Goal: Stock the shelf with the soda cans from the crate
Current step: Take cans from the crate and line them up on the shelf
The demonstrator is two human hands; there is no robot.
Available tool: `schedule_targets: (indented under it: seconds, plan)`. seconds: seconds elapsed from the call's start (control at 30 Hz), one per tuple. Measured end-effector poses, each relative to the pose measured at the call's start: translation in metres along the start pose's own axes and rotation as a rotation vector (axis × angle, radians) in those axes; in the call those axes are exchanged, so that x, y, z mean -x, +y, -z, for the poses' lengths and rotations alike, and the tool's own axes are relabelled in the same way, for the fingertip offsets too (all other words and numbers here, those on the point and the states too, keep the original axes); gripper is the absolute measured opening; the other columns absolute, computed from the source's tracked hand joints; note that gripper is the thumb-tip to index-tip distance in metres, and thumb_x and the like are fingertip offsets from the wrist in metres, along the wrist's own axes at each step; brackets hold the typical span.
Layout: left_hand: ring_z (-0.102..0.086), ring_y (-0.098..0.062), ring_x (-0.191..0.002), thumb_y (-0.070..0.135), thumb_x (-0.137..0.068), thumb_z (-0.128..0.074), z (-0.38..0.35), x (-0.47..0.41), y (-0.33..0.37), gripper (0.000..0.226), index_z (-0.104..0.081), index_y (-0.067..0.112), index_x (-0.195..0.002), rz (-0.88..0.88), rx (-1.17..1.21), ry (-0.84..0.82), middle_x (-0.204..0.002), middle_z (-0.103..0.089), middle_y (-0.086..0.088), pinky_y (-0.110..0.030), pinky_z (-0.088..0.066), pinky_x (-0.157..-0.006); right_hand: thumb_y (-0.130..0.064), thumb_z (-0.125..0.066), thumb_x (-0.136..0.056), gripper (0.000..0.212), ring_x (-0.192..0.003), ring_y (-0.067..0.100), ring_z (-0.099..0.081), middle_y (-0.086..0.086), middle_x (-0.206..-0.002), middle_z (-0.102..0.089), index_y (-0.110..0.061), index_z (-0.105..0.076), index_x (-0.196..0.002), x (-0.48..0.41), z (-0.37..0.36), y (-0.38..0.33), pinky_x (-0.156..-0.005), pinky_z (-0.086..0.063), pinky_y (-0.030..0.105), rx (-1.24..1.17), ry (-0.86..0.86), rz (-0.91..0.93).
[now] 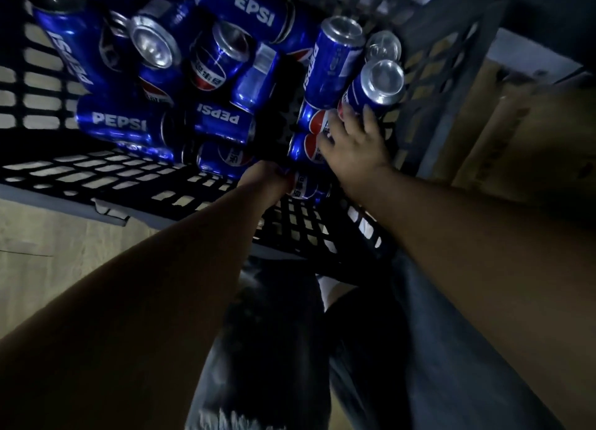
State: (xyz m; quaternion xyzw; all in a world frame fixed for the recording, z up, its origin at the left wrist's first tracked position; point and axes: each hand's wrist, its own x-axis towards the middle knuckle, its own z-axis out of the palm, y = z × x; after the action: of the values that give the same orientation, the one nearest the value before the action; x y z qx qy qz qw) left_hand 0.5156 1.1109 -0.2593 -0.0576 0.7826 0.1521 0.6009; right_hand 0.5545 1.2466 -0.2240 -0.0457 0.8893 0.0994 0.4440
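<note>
Your left hand (267, 179) has its grip curled round the near can (306, 187) by the crate's (96, 171) 6 o'clock wall. Your right hand (351, 142) lies with its grip apart, fingers spread over the tilted can (375, 84) at its 1 o'clock. Close the right hand round that can's middle, then lift both straight up so the loose pile (180, 75) at 11 o'clock doesn't roll; the shelf is out of view.

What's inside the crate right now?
Blue Pepsi cans, jumbled, mostly on their sides; the left hand and right hand reach among them. The pile hides most of the crate floor.
</note>
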Motion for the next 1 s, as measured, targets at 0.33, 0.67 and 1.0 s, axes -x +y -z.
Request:
schedule_targets:
  seconds: [0.33,0.67,1.0]
  plan:
    - [-0.056,-0.017,-0.071,0.024,-0.091,-0.056,0.003,0.0,0.0,0.022,-0.067,0.007,-0.1,-0.111,0.044,0.015,-0.084,-0.063,-0.008,-0.025,-0.039,-0.053,-0.019,-0.07,-0.076,0.069,-0.127,0.032,-0.031,0.014,-0.137,-0.039,-0.014,-0.036,-0.137,-0.003,0.018,0.014,-0.103,-0.029,0.041,0.154,0.017,0.056]
    - [-0.054,-0.021,-0.098,0.003,-0.084,-0.055,0.044,0.104,0.022,0.051,-0.044,0.015,-0.132,-0.288,-0.047,0.214,-0.119,-0.056,-0.006,-0.028,-0.042,-0.07,-0.019,-0.07,-0.078,0.06,-0.126,0.03,-0.032,0.012,-0.129,-0.046,-0.014,-0.043,-0.132,0.069,0.093,0.026,-0.104,-0.028,0.043,0.011,0.082,0.165]
    - [-0.03,-0.024,-0.136,0.033,-0.063,-0.084,0.073,0.223,0.049,0.106,-0.021,0.009,-0.145,-0.536,-0.072,0.27,-0.147,-0.034,-0.009,-0.033,-0.03,-0.11,-0.027,-0.074,-0.072,0.058,-0.122,0.03,-0.037,0.009,-0.119,-0.054,-0.014,-0.051,-0.124,0.178,0.208,0.048,-0.097,-0.032,0.041,-0.098,0.213,0.306]
